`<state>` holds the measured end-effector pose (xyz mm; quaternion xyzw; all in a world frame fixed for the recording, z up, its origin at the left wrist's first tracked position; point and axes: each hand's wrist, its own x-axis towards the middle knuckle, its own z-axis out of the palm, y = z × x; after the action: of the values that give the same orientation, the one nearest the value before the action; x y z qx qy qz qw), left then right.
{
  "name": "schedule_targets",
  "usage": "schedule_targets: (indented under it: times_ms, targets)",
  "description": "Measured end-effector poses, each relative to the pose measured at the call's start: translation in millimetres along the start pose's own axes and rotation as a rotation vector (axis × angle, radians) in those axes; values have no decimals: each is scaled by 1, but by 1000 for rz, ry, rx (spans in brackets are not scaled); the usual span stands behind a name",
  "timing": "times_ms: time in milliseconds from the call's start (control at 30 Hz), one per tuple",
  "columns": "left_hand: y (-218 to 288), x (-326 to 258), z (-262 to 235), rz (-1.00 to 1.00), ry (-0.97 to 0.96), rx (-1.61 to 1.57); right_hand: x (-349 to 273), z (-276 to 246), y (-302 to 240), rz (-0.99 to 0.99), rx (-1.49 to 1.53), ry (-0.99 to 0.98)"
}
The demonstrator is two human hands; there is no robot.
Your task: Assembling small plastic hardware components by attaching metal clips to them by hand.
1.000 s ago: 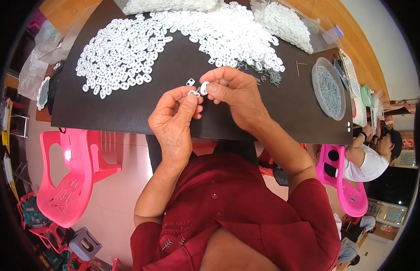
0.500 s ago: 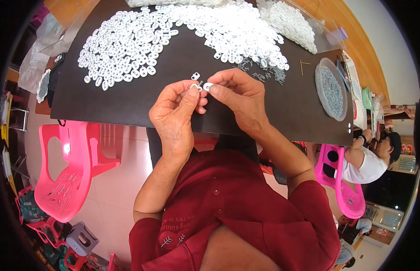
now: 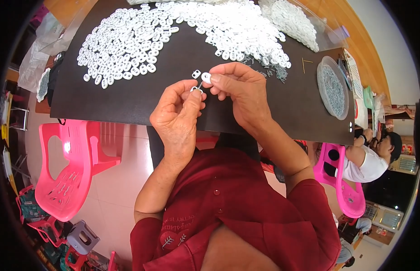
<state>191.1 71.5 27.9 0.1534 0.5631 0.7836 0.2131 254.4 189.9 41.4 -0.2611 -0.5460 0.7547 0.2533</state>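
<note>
The person's left hand [image 3: 176, 108] is pinching a small white piece [image 3: 196, 89] with the thumb on top and the fingers curling under it. The right hand [image 3: 241, 88] is pinching a white oval cap [image 3: 206, 78] between thumb and finger, and its other fingers are bending below. Neither hand is lying flat or spread out.

The cap is sitting up and to the right of the white piece, so the two are being held very close but not pressed together. A thin gray stick [image 3: 200, 84], looking like a tiny spring, is showing in the small gap. Its long way is slanting from low on the left to high on the right, so its top end is pointing toward the cap. It is hard to tell if that end is touching the cap. The right thumb is hiding part of the cap, so its long way is hard to see.

A loose white clip [image 3: 196, 73] is lying on the dark table [image 3: 264, 110], just past the hands and to the left of the cap. Big white heaps [image 3: 115, 49] are lying farther off, and a round tub [image 3: 334, 92] of gray bits is standing well to the right.
</note>
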Motion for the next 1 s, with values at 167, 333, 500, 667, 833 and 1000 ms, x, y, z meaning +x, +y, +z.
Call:
schedule_targets:
  times_ms: [167, 333, 500, 667, 833, 1000]
  targets:
    - [1, 1, -2, -44, -29, -11, 1, 1, -1, 14, -46, -30]
    - [4, 2, -2, -23, -17, -51, 4, -1, 0, -17, -114, -70]
    - [5, 6, -4, -54, -35, -114, 2, -1, -2, 51, -173, -140]
    - [4, 6, -6, -157, -47, -213, 3, -3, -3, 74, -123, -196]
    - [8, 5, -7, -194, -60, -254, 5, -8, -1, 66, -93, -278]
    - [7, 3, -8, -200, -79, -229, 7, -11, -3, 50, -138, -290]
